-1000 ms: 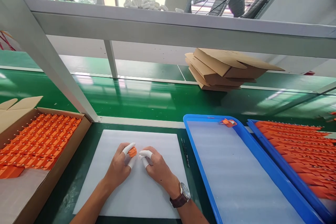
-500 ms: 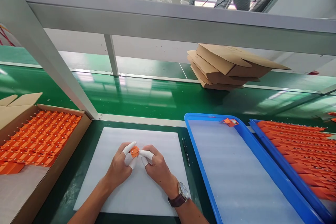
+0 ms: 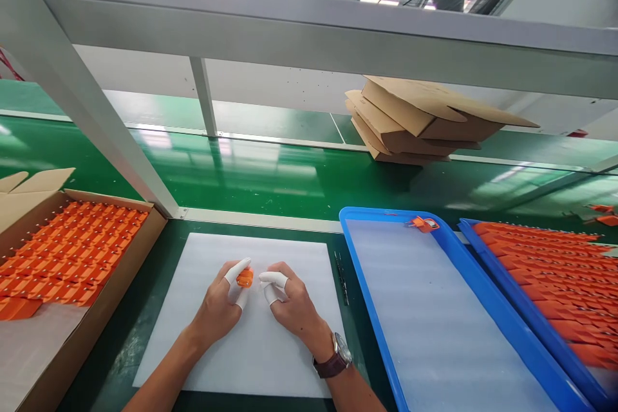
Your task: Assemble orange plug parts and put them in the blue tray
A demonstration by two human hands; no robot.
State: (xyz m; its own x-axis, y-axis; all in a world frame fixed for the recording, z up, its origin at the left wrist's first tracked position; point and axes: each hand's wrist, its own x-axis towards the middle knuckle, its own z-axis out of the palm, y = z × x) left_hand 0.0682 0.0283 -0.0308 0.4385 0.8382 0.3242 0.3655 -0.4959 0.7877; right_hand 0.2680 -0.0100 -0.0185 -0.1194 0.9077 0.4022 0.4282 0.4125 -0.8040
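Note:
Over the white sheet (image 3: 241, 347), my left hand (image 3: 219, 302) pinches a small orange part (image 3: 244, 278) between thumb and index finger, both in white finger covers. My right hand (image 3: 290, 302) is just to the right of the part, slightly apart from it. Its covered thumb and index fingertips are pressed close together; whatever may be between them is too small to make out. A watch (image 3: 335, 357) is on the right wrist.
A cardboard box (image 3: 120, 257) of orange parts stands left. Dark tweezers (image 3: 342, 277) lie beside the sheet. A blue tray (image 3: 376, 309) holds one orange piece (image 3: 425, 224); another tray (image 3: 535, 328) farther right holds many. Folded cartons (image 3: 410, 122) lie behind, under a metal frame (image 3: 309, 32).
My right hand has drawn slightly right, away from the orange part. The part has turned a little in my left hand. The camera view has shifted slightly.

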